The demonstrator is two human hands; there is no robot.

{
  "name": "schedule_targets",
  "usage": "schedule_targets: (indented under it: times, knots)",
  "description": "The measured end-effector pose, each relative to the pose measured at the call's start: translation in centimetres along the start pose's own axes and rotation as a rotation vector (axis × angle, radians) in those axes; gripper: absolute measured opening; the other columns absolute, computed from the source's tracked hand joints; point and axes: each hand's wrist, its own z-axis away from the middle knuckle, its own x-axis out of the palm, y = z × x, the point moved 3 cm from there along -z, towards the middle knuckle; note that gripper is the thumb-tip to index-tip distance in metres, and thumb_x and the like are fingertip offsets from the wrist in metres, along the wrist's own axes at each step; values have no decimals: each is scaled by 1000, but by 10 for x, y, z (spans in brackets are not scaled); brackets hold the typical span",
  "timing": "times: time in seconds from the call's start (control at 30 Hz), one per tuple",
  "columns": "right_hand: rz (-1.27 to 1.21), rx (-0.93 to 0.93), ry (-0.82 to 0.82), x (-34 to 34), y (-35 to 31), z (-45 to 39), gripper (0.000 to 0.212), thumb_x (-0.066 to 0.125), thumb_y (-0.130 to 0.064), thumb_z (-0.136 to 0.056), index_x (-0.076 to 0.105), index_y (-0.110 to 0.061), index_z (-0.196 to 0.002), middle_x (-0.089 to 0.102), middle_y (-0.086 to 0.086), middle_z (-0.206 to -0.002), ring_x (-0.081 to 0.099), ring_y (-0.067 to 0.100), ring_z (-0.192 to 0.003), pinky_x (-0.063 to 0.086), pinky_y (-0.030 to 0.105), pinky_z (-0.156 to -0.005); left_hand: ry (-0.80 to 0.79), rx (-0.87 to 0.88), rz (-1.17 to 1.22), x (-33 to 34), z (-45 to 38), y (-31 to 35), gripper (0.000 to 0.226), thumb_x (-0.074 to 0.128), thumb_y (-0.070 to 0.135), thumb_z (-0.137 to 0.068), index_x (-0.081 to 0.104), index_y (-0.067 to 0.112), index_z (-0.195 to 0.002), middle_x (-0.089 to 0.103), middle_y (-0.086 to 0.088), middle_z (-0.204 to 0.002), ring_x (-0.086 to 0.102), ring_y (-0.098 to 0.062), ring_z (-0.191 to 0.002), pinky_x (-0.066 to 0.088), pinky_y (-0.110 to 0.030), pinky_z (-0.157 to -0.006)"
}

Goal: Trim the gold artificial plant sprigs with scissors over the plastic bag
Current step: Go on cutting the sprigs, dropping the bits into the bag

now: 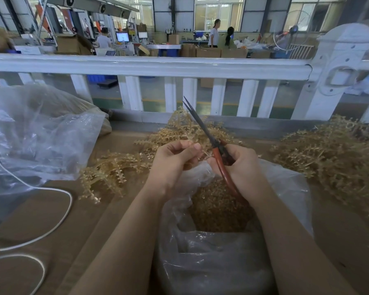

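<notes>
A person's left hand (175,158) pinches the stem of a gold plastic plant sprig (188,133) between curled fingers and thumb, holding it above the open mouth of a clear plastic bag (285,184) partly filled with gold trimmings. The right hand (239,167) grips a pair of red-handled scissors with dark narrow blades (200,126), fingers wrapped round the handles; the blades point up and away, parted only slightly at the tips, and seem to lie across the sprig, though the contact is hard to make out. Loose heaps of gold sprigs lie on the brown cardboard-covered table (51,209), one pile (115,169) just left of the hands and a larger one (332,154) to the right. A second, crumpled clear bag (36,133) sits at far left beside a white cable (58,222). A white railing (149,67) crosses behind the table.
</notes>
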Motion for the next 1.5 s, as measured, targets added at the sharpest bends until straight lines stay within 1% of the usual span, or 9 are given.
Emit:
schedule_targets:
  times: [0.2, 0.33, 0.43, 0.57, 0.7, 0.83, 0.93, 1.3, 1.5]
  knots:
    - [52, 20, 25, 0, 1, 0, 18, 78, -39, -82, 71, -25, -75, 71, -7, -69, 67, 14, -65, 60, 48, -71, 18, -3, 69, 0, 0, 0, 8, 67, 1, -89, 70, 5, -83, 69, 0, -67, 63, -4, -59, 52, -15, -62]
    - [206, 59, 26, -2, 5, 0, 50, 69, -78, -61, 68, -32, -81, 69, -16, -72, 65, 5, -72, 54, 33, -66, 44, 19, 62, -5, -1, -1, 4, 71, 8, -85, 73, 9, -83, 69, 0, -69, 60, -6, -62, 50, -18, -63]
    - [397, 19, -4, -2, 6, 2, 56, 62, -87, -62, 60, -39, -92, 63, -25, -79, 59, -3, -79, 39, 17, -60, 54, 30, 76, -10, -2, 0, 11, 69, 9, -87, 73, 14, -77, 68, 4, -68, 58, -3, -62, 48, -16, -63]
    - [424, -18, -33, -1, 5, 2, 73, 47, -100, -52, 51, -46, -102, 58, -29, -86, 54, -5, -81, 34, 13, -62, 46, 68, 32, -10, -1, 2, 25, 63, 4, -91, 68, 13, -69, 58, 0, -67, 47, -8, -62, 42, -20, -65]
    - [518, -54, -14, -4, 5, 2, 67, 53, -93, -63, 54, -41, -105, 55, -26, -88, 48, -1, -76, 29, 12, -58, 42, 56, 45, -10, -1, 3, 40, 59, 0, -93, 71, 19, -60, 61, 4, -65, 49, -7, -63, 43, -20, -66]
    - [609, -99, 18, -4, 2, 2, 64, 57, -88, -69, 57, -36, -107, 58, -23, -91, 53, 5, -79, 36, 19, -57, 47, 44, 56, -11, -1, 2, 32, 59, -3, -92, 71, 14, -67, 64, 3, -64, 55, -5, -62, 47, -19, -69]
    - [637, -110, 33, -3, -1, 3, 55, 61, -81, -74, 58, -36, -105, 57, -23, -87, 56, 5, -77, 31, 14, -54, 33, 56, 32, -10, 0, 2, 38, 60, -3, -91, 76, 19, -63, 67, 3, -65, 56, -5, -62, 47, -17, -67]
    - [677, -135, 96, -7, -10, 7, 46, 63, -74, -80, 66, -34, -102, 53, -22, -75, 45, 1, -59, 31, 12, -50, -7, 46, 53, -10, 1, 2, 26, 62, 3, -92, 73, 15, -71, 68, 3, -69, 54, -5, -62, 41, -21, -67]
    - [679, -149, 111, -7, -9, 9, 52, 63, -76, -78, 68, -31, -104, 60, -19, -75, 54, 7, -64, 50, 24, -58, -12, 28, 79, -10, 1, 2, 28, 64, 8, -90, 76, 21, -68, 69, 4, -71, 55, -7, -64, 39, -29, -73]
